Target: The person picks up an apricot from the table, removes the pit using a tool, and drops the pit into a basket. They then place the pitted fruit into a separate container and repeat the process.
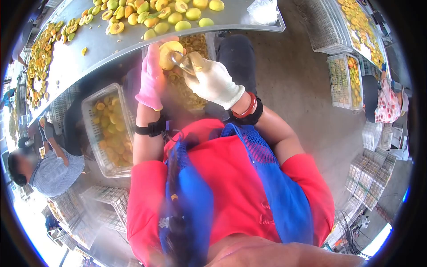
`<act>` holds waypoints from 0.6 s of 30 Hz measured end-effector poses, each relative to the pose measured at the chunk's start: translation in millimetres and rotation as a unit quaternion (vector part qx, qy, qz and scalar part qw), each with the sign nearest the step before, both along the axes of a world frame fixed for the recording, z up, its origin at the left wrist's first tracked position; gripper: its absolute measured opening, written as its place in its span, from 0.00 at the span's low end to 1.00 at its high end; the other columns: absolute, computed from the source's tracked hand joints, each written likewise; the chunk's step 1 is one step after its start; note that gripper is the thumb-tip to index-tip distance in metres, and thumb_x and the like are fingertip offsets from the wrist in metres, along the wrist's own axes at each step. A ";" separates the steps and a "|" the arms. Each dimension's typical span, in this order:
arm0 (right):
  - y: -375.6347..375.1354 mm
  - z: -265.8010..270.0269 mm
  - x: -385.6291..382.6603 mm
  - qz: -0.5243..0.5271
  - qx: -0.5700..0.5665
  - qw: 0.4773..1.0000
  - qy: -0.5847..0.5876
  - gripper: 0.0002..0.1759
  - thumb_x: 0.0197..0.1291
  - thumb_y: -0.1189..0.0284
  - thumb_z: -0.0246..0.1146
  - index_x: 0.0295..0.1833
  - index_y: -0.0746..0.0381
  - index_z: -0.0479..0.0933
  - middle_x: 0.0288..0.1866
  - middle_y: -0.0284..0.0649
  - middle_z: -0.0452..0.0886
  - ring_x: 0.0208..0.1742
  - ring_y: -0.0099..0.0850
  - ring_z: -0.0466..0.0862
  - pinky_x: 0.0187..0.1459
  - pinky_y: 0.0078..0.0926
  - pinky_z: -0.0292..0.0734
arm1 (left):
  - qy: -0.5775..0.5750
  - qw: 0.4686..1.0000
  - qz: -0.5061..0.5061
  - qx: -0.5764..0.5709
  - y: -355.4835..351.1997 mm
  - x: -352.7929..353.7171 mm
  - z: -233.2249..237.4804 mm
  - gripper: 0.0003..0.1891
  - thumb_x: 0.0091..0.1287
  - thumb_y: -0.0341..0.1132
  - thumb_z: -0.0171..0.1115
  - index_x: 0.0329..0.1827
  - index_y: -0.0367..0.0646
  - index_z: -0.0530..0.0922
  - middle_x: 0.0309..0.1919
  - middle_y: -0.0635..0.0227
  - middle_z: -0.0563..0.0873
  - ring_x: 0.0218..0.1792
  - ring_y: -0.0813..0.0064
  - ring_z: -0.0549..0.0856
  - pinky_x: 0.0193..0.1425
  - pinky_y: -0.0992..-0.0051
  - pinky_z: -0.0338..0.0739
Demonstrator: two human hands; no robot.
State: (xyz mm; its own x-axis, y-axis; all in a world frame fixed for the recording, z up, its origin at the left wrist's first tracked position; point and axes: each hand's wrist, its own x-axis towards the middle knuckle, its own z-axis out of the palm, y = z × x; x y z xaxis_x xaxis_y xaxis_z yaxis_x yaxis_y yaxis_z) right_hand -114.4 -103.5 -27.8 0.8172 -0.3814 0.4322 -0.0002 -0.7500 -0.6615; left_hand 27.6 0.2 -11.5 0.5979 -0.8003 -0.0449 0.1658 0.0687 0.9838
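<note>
My left hand (151,78), in a pink glove, holds a yellow peach half (169,54) just below the metal table's edge. The fingers are wrapped round its left side. My right hand (212,82), in a white glove, is closed on a metal pitting spoon (183,61) with a looped end. That end touches the right part of the peach's cut face. Directly beneath both hands, fruit scraps (195,46) fill a container between my knees. Much of that container is hidden by my hands and arms.
Whole and halved peaches (178,15) lie on the metal table (129,40), with a clear plastic bag (262,12) at its right end. A white crate of fruit (104,171) stands at my left. Other people work at both sides. Stacked crates (322,26) stand at the upper right.
</note>
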 end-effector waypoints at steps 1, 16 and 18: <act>1.3 1.2 -1.7 -0.009 0.000 1.000 0.022 0.18 0.58 0.70 0.66 0.49 0.63 0.70 0.28 0.48 0.82 0.29 0.52 0.84 0.30 0.47 0.78 | 0.012 1.000 0.003 -0.012 1.3 -4.4 0.6 0.25 0.81 0.50 0.40 0.59 0.38 0.79 0.44 0.65 0.87 0.44 0.77 0.84 0.43 0.78 0.81; 5.7 -2.9 -13.4 0.096 0.205 0.967 0.113 0.14 0.58 0.72 0.62 0.46 0.69 0.72 0.30 0.56 0.81 0.37 0.58 0.83 0.39 0.48 0.78 | -0.160 0.981 0.065 0.093 -3.0 -17.7 1.7 0.29 0.80 0.52 0.43 0.44 0.34 0.84 0.37 0.64 0.88 0.37 0.77 0.83 0.45 0.76 0.77; 2.8 13.7 -15.7 0.129 0.310 0.927 0.165 0.15 0.58 0.72 0.62 0.49 0.68 0.73 0.34 0.58 0.81 0.40 0.58 0.83 0.40 0.46 0.78 | -0.186 0.977 0.059 0.085 -3.6 -17.4 -5.9 0.36 0.80 0.60 0.39 0.45 0.33 0.84 0.36 0.62 0.89 0.37 0.75 0.85 0.47 0.76 0.78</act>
